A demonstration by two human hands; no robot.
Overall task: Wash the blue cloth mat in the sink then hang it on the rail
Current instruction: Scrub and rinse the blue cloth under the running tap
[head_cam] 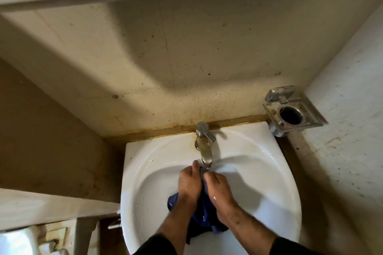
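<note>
The blue cloth mat (pixel 204 213) is bunched up wet inside the white sink (pixel 269 172), mostly hidden under my hands. My left hand (pixel 189 182) and my right hand (pixel 219 189) grip the cloth between them, side by side, just below the spout of the chrome tap (pixel 205 149). A fold of the cloth pokes up between my fingers at the spout. Dark folds hang below my wrists towards the sink's front. No rail shows in the view.
A metal holder (pixel 290 114) with a round hole is fixed to the right wall beside the sink. Stained tiled walls close in behind and at both sides. A white fixture (pixel 18 240) sits at the lower left.
</note>
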